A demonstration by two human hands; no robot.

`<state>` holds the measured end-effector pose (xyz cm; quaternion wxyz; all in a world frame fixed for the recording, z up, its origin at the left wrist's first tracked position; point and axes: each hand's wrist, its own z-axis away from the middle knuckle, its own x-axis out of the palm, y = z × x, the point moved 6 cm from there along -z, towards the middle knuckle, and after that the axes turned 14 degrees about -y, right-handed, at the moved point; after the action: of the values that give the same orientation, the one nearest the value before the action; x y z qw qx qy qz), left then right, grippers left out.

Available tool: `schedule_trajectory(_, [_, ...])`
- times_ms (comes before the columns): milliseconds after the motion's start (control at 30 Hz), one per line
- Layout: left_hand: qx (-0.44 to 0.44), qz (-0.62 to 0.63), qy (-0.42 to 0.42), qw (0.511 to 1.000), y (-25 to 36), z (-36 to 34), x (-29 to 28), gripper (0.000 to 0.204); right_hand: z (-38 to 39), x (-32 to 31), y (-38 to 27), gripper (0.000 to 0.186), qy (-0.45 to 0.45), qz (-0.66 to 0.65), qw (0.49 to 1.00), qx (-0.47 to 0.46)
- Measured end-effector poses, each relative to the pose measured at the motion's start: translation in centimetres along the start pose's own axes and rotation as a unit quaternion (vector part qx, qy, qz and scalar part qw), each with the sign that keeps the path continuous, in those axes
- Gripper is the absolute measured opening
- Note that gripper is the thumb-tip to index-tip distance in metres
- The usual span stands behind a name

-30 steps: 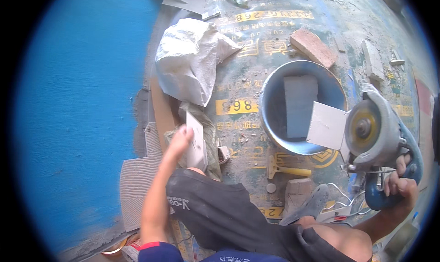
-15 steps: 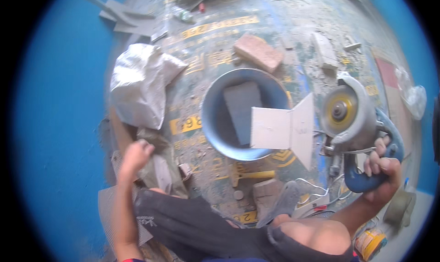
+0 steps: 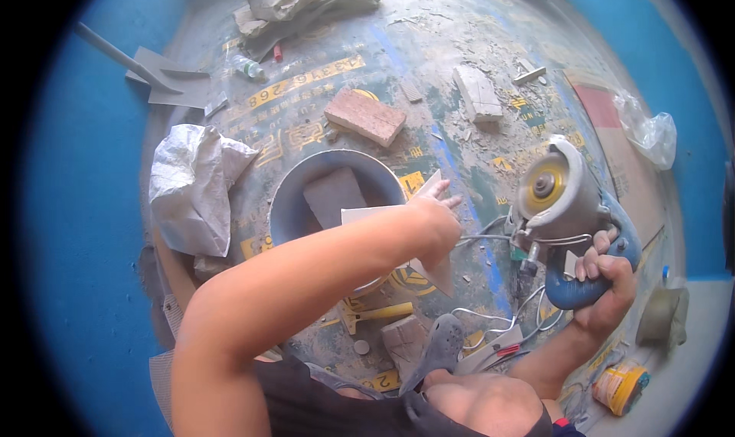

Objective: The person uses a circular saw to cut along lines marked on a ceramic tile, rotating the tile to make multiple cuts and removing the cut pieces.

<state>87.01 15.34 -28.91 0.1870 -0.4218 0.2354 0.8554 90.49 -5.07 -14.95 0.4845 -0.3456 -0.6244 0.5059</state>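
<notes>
My right hand (image 3: 605, 268) is wrapped round the blue handle of a handheld disc cutter (image 3: 563, 196), whose yellow disc faces up and left with its grey guard around it. My left arm stretches across to the right, and my left hand (image 3: 438, 211) lies over a pale cut tile (image 3: 438, 276) at the bucket's right rim. Its fingers look spread, and whether they press on the tile is hidden. The tile's left part (image 3: 366, 214) shows above my forearm. Inside the round metal bucket (image 3: 285, 196) leans a grey block (image 3: 335, 195).
A reddish brick (image 3: 365, 116) and a pale block (image 3: 478, 94) lie beyond the bucket. A white sack (image 3: 195, 188) and a shovel (image 3: 164, 77) are at left. Near my foot are a yellow-handled hammer (image 3: 383, 312), a brick piece (image 3: 404, 342) and white cable (image 3: 490, 318).
My left hand has swung from the left side across to the tile on the bucket. The view has shifted rightward. The cutter stays in my right hand.
</notes>
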Motion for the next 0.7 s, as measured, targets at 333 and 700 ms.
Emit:
schedule_trajectory(333, [-0.119,0.3,0.009,0.946,-7.0,10.6,-4.0,0.027,-0.5,-4.4,-0.3,0.039,0.032,-0.043,0.998,-0.022])
schedule_trajectory(700, [-0.283,0.604,0.471,0.578,-7.0,22.4,12.5,0.038,-0.1,3.3,3.2,0.042,-0.069,-0.074,0.992,0.07])
